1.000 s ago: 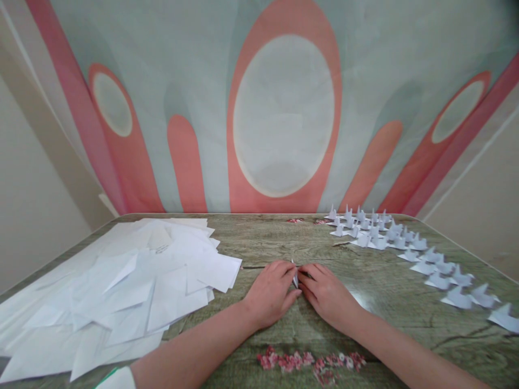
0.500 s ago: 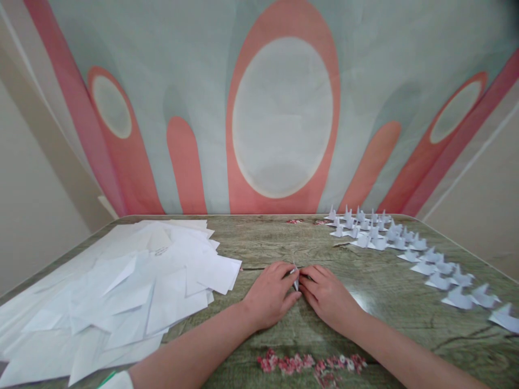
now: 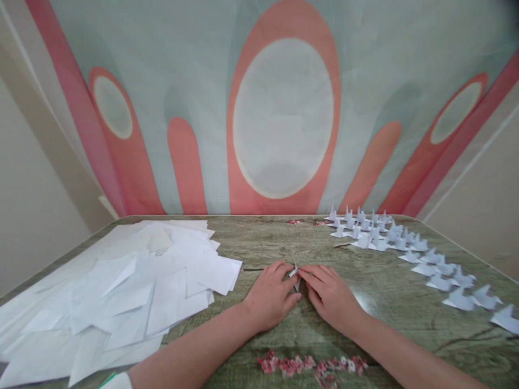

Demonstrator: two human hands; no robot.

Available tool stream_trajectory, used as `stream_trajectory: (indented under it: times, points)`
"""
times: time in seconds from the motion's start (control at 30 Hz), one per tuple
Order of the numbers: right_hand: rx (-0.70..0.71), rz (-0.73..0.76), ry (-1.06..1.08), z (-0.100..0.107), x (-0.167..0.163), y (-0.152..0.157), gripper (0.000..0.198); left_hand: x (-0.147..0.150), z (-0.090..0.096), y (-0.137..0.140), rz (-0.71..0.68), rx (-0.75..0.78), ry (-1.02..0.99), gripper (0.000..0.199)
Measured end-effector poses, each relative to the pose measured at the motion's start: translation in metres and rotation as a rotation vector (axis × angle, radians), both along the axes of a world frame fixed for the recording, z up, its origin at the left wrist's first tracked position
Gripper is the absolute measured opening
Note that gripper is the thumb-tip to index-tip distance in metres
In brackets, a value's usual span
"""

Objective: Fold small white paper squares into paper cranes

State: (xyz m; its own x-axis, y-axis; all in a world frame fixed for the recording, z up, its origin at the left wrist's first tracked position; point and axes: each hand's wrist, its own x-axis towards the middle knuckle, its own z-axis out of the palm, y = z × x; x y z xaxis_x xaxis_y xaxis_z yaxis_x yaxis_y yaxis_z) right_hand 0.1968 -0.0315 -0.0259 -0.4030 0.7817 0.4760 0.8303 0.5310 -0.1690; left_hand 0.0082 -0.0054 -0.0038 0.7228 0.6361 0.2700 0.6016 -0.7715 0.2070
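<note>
A small folded white paper piece (image 3: 297, 281) sits between my two hands at the middle of the table. My left hand (image 3: 271, 294) grips it from the left, fingertips at its upper part and thumb near its lower tip. From the other side my right hand (image 3: 330, 292) pinches its upper end with closed fingers. The fingers cover much of the paper, so its exact shape is hard to make out. Folded paper cranes (image 3: 440, 281) stand in rows along the right side.
A spread heap of white paper sheets (image 3: 166, 286) covers the left of the wood-patterned table (image 3: 259, 243). Pink flower prints (image 3: 292, 363) lie near the front edge. Behind the table rises a wall covering (image 3: 284, 108) with coral shapes.
My right hand's fingers have shifted up to the top of the folded paper, and the thumb has drawn back from it. More of the paper shows. My left hand stays nearly still.
</note>
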Motion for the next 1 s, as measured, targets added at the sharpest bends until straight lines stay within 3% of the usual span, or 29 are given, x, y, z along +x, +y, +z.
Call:
stream_trajectory:
  times: [0.43, 0.63, 1.0]
  points:
    - [-0.053, 0.016, -0.023, -0.003, 0.000, 0.002, 0.044, -0.001, 0.008, -0.004, 0.041, 0.039, 0.107, 0.037]
    - [-0.140, -0.039, -0.086, 0.002, -0.004, 0.003, 0.050, 0.002, 0.011, -0.005, -0.002, 0.093, 0.150, 0.030]
    - [-0.137, -0.119, -0.186, 0.006, -0.010, 0.002, 0.048, 0.004, 0.009, -0.006, -0.012, 0.158, 0.189, 0.036]
